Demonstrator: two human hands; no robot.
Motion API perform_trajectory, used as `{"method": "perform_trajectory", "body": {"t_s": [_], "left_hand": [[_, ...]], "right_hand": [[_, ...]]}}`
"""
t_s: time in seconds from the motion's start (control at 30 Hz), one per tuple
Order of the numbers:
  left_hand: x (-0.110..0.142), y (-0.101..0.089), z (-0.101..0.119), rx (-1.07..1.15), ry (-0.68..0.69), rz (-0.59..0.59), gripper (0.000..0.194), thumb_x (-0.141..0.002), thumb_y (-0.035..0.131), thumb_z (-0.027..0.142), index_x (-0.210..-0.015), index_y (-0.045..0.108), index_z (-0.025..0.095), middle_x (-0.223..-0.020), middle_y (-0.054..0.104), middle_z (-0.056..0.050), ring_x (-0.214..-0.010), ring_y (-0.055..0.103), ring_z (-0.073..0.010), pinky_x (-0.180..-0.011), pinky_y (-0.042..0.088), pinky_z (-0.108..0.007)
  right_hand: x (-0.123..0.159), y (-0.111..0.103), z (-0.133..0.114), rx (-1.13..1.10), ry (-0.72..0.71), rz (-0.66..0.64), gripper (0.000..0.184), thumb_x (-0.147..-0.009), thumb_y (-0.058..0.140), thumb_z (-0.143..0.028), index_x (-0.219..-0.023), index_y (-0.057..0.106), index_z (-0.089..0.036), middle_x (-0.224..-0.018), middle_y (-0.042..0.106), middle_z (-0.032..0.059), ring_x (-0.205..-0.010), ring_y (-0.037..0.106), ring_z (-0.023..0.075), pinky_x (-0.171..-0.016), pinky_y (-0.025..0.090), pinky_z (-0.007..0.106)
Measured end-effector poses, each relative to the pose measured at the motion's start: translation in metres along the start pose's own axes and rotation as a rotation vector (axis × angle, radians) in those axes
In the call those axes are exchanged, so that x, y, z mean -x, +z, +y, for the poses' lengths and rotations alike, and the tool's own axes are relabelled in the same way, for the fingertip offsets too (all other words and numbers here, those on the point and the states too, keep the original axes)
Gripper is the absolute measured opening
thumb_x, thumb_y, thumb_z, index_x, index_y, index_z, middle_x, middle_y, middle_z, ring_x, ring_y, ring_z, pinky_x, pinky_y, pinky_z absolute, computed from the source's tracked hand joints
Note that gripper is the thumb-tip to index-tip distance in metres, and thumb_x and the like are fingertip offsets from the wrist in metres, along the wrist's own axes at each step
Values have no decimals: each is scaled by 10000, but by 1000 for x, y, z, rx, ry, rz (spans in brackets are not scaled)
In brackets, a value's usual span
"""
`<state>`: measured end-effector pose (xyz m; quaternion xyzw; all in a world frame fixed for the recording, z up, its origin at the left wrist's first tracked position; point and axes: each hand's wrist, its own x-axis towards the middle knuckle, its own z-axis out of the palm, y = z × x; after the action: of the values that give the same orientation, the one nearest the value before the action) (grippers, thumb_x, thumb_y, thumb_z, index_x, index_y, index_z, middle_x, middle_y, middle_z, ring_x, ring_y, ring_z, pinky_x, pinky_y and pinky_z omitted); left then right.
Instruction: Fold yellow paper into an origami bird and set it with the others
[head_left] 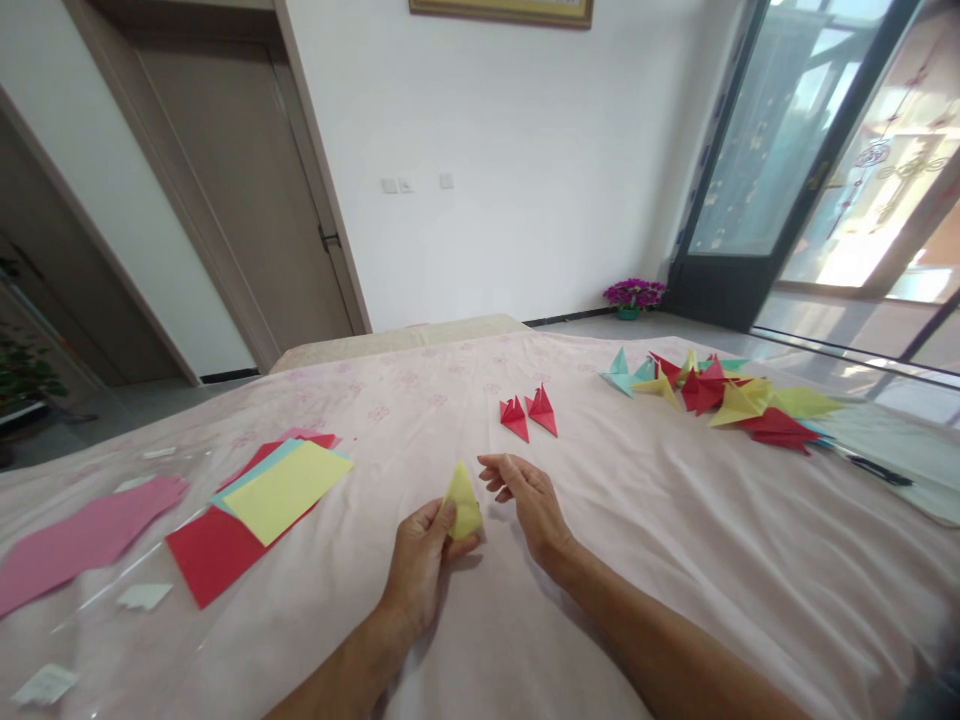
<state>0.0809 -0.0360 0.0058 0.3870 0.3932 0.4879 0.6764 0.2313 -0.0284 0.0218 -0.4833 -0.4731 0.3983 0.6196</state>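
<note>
A small folded piece of yellow paper [463,500], pointed at the top, is pinched between the thumb and fingers of my left hand [421,560]. Just to its right, my right hand [529,500] is held apart from the paper, fingers loosely bent and nothing visible in them. Beyond my hands two red folded paper cranes [514,418] stand side by side on the pink cloth [420,430]. Part of the yellow paper's lower edge is hidden by my left fingers.
Colored paper sheets [289,490] lie at the left, beside pink paper [90,540] on a clear plastic bag [150,490] with white scraps. A pile of folded paper cranes [701,385] sits at the right, near a black pen [881,470] and a pale sheet [892,445].
</note>
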Motion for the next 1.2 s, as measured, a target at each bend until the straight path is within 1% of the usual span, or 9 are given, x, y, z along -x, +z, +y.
{"method": "perform_trajectory", "body": {"t_s": [0.07,0.17,0.3,0.43,0.63,0.77,0.87,1.03,1.2], "left_hand": [[-2,-1,2,39,2,10,460,-674,794,507,-909,710,121,-800,681,-52,-644,632,-119,-564,543,-198],[-3,-3,2,47,21,9,454,-705,772,505,-955,702,132,-813,674,-38,-649,623,-104,-573,558,-194],[-4,-6,-2,16,31,17,417,-747,745,487,-951,695,126,-796,662,-26,-637,606,-88,-592,574,-194],[-6,-7,-2,-6,33,17,452,-754,727,514,-980,687,125,-807,673,-38,-647,633,-110,-588,584,-216],[-4,-4,3,-132,29,-60,438,-763,725,495,-1002,677,131,-917,714,-97,-861,696,-207,-621,569,-234],[-6,-5,3,-207,40,-15,398,-742,749,472,-915,676,120,-810,714,-78,-743,680,-158,-612,542,-215],[-11,-9,5,-230,36,-27,401,-707,770,476,-844,671,113,-737,699,-61,-638,643,-122,-567,512,-197],[-20,-18,10,-297,-52,-127,426,-623,817,441,-801,676,81,-627,652,-52,-514,572,-106,-479,470,-204],[-27,-24,11,-345,-32,-99,374,-709,726,434,-894,648,119,-704,627,-21,-565,565,-98,-494,472,-194]], "right_hand": [[2,-1,2,30,21,-70,364,-839,584,-503,-915,739,-184,-779,673,45,-673,566,158,-594,431,267],[7,3,6,84,21,-135,233,-714,735,-337,-895,738,-191,-680,630,-3,-615,526,136,-563,404,248],[8,9,13,124,40,-163,228,-649,724,-180,-876,743,-191,-626,585,-33,-574,491,113,-526,364,227],[8,9,16,61,97,-181,209,-686,703,-222,-881,732,-154,-618,593,-22,-549,508,113,-520,385,233],[8,10,10,-46,152,-137,192,-746,672,-334,-744,621,-149,-591,594,-11,-529,507,108,-544,407,244],[10,13,9,-71,172,-143,237,-742,685,-372,-723,577,-162,-561,562,-29,-513,487,101,-525,386,234],[9,13,10,-73,178,-151,246,-726,695,-378,-751,582,-161,-608,584,-20,-534,503,105,-530,404,236],[-1,2,9,-63,177,-121,348,-733,671,-408,-974,590,-170,-674,571,-40,-567,517,101,-533,420,219],[-4,-7,5,1,206,-187,335,-685,637,-234,-1006,583,-157,-582,514,-79,-475,465,82,-456,380,198]]}}
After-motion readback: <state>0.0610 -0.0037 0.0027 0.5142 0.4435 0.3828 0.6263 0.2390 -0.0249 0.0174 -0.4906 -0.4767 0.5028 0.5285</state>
